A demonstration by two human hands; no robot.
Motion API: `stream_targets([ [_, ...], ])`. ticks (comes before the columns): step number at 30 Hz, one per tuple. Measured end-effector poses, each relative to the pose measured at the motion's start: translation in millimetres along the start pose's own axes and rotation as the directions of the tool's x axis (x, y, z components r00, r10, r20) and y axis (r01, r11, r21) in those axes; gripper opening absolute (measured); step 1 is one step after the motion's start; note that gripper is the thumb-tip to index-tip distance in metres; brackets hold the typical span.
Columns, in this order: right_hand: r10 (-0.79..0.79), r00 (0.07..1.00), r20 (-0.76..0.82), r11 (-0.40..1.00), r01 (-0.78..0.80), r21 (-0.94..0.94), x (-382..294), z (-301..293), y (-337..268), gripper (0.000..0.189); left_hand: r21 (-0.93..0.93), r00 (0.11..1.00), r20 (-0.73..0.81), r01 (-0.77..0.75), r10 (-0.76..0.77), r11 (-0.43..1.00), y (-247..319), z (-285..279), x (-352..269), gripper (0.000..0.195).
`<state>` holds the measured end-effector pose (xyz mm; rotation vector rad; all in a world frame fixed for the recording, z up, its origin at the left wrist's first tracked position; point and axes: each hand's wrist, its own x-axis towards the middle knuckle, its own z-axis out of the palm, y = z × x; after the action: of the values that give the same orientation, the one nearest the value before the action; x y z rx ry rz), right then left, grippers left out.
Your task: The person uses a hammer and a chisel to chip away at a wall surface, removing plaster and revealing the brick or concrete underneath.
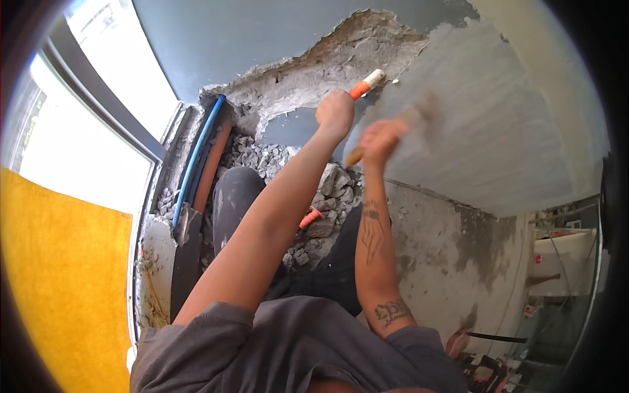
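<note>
My left hand is closed around an orange bar-like tool, possibly a chisel, whose whitish end points up and right. The tool's other end is hidden. My right hand, blurred, grips a wooden-handled hammer; its smeared head lies right of the fist, apart from the orange tool. Before both hands is a grey painted wall with a long patch of exposed rough masonry. Grey rubble lies at the wall's foot, and a red-orange object rests on it between my knees.
At left, a blue pipe and an orange-brown pipe run along a broken channel beside the window frame. A yellow surface lies beyond. The stained concrete floor and assorted items are at right.
</note>
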<state>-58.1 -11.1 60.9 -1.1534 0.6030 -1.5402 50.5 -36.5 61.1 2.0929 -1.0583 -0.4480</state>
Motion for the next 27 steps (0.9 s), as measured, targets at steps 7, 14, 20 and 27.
stream_targets([
  [7,0.018,1.0,-0.011,0.99,-0.016,0.139,-17.2,5.3,-46.6,0.077,0.056,0.999,-0.04,-0.003,0.005,0.998,-12.3,-8.3,4.7,0.028],
  [14,0.383,0.92,-0.082,0.893,-0.391,-0.222,4.2,19.4,-20.1,0.073,0.087,1.0,-0.011,-0.017,0.018,0.996,-11.9,-16.1,9.7,0.029],
  [20,-0.415,0.909,0.042,0.89,0.396,0.228,-4.7,12.5,-51.7,0.075,0.052,1.0,0.01,0.012,-0.013,0.999,-6.1,-7.9,4.5,0.029],
  [27,0.491,0.863,-0.118,0.785,-0.497,-0.37,-13.0,3.6,-42.3,0.073,0.057,0.999,-0.036,0.006,-0.004,0.998,-20.0,-16.0,4.9,0.02],
])
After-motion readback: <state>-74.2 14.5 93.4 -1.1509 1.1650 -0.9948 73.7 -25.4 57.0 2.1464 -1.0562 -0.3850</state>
